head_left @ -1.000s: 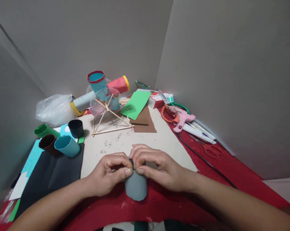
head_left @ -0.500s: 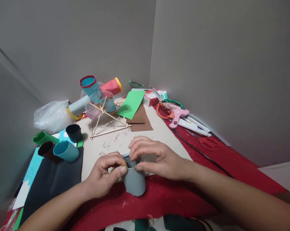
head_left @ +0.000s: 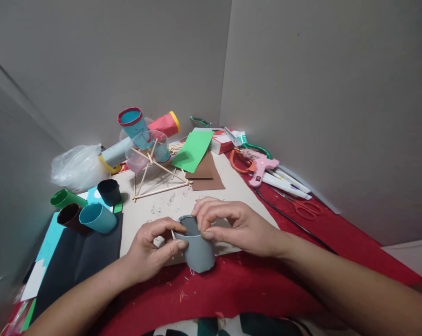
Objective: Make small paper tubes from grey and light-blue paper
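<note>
A grey foam-sheet cup (head_left: 199, 254) is held between both hands near the table's front edge, its round mouth tipped slightly toward me. My left hand (head_left: 158, 245) pinches the left side of the rim, with the index finger inside and the thumb outside. On the right side, my right hand (head_left: 228, 224) grips the rim between thumb and fingers. To the left stand similar cups: a light blue one (head_left: 102, 221), a dark brown one (head_left: 69, 217), a green one (head_left: 64, 198) and a black one (head_left: 110, 193).
Behind the hands are a stick frame (head_left: 162, 190), green sheets (head_left: 195, 151) and brown sheets (head_left: 211, 179) on a pale board. To the right lie a pink glue gun (head_left: 261, 165) with its black cord, red scissors (head_left: 305, 208) and white markers (head_left: 286, 185). Black sheets (head_left: 81, 261) lie left.
My right fingers have closed onto the cup's right rim, and the cup sits slightly higher and farther right, its mouth rounder. The view has shifted a little.
</note>
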`<action>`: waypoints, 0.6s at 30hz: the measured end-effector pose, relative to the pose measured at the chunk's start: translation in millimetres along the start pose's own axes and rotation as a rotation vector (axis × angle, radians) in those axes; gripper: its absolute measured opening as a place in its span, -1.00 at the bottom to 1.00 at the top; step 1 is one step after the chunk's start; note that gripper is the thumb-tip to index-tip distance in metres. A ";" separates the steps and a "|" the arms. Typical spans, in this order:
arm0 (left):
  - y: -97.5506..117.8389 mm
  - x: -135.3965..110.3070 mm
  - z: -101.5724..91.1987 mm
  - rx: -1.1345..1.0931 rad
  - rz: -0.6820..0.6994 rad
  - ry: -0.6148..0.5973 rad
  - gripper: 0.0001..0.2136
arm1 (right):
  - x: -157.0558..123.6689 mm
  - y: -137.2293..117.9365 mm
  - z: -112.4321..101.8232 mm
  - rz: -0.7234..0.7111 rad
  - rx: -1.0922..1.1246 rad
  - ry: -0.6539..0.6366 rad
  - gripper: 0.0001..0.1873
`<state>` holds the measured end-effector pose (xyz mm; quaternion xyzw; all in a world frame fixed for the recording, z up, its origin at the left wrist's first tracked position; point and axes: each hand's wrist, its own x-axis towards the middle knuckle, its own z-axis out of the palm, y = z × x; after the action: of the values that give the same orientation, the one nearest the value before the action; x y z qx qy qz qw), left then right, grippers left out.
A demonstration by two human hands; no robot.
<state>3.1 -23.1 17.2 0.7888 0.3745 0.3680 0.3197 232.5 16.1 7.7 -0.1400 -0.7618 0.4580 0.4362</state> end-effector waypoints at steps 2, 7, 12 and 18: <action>-0.4 -0.4 -0.4 -0.018 -0.039 -0.004 -0.90 | -0.2 2.2 -0.9 0.012 -0.003 -0.009 -0.85; 2.8 -2.0 4.9 -0.033 -0.067 -0.024 -0.90 | -2.7 4.7 5.1 -0.015 -0.120 -0.030 -0.84; 4.9 -3.0 9.1 -0.024 0.027 -0.039 -0.92 | -4.1 3.4 10.8 -0.089 -0.216 -0.058 -0.75; 1.8 -2.0 4.8 -0.049 0.056 -0.080 -0.93 | -5.4 4.7 9.3 -0.001 -0.064 -0.080 -0.77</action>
<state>6.7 -26.8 15.4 0.8048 0.3302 0.3541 0.3433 227.4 10.0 -0.8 -0.1350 -0.7929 0.4386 0.4008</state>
